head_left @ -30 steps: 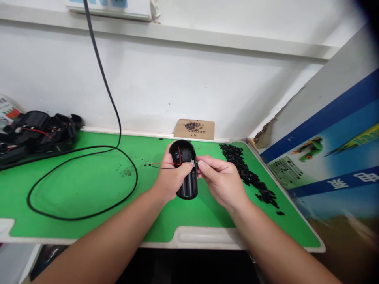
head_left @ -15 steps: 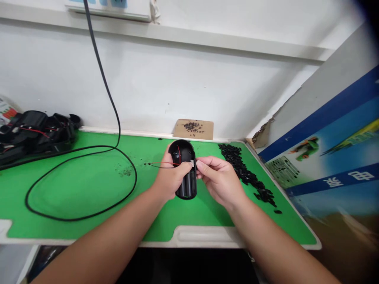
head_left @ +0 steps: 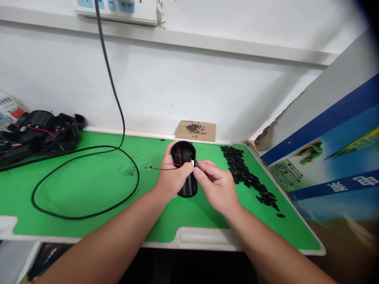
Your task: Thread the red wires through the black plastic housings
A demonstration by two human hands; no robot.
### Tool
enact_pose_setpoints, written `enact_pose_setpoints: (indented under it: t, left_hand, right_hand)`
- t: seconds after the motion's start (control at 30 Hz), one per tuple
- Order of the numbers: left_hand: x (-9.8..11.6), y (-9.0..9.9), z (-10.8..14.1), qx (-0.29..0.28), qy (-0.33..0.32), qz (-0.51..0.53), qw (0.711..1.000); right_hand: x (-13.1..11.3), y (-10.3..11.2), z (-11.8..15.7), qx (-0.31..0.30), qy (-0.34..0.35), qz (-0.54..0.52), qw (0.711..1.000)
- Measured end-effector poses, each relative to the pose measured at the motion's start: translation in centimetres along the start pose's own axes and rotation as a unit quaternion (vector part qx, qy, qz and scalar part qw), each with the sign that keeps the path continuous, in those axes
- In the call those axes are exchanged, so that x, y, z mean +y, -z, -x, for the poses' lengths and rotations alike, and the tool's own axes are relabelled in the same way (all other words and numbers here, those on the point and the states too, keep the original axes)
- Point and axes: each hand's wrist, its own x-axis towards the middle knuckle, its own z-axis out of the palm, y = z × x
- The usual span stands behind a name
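A black oblong plastic housing with a rounded hollow top is held over the green table. My left hand wraps round its left side, the thumb pressing near a small white part at the right edge. Thin red and black wires run out leftward over my left hand. My right hand pinches at the housing's right edge beside the white part; whatever lies between its fingertips is too small to make out.
Small black pieces lie in a long heap on the right. Tiny dark bits sit on a cardboard piece at the back. Black housings with wires are piled at left. A black cable loops across the green table.
The view has shifted slightly. My right thumb and fingertips have come closer to the housing's right edge and my left thumb.
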Motion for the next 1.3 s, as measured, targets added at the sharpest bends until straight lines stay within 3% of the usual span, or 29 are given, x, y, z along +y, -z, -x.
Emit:
enact_pose_setpoints:
  t: [0.33,0.67,0.77,0.87,1.0,1.17,1.3]
  left_hand:
    - [0.1,0.2,0.4,-0.005,-0.075,-0.101,0.992]
    - [0.0,0.3,0.6,0.018,-0.081,-0.120,0.989]
    - [0.1,0.1,0.1,0.032,-0.052,-0.092,0.994]
    - [0.6,0.0,-0.6,0.056,0.020,-0.004,0.998]
    - [1.2,0.3,-0.9,0.028,0.102,0.087,0.991]
    - [1.5,0.7,-0.2,-0.035,0.090,0.113,0.989]
    - [1.7,0.7,0.0,-0.030,0.079,0.118,0.989]
  right_hand:
    - [0.5,-1.8,1.6,0.075,0.075,0.089,0.990]
    - [0.5,-2.6,1.6,0.092,0.065,0.095,0.989]
    - [0.7,-2.8,1.1,0.087,0.045,0.069,0.993]
    - [1.1,-2.7,0.6,0.080,0.034,0.030,0.996]
    - [2.0,-2.3,0.0,0.058,0.020,0.004,0.998]
    - [2.5,-2.0,-0.2,0.063,-0.025,-0.080,0.994]
    - [2.4,-2.1,0.0,0.082,0.014,-0.082,0.993]
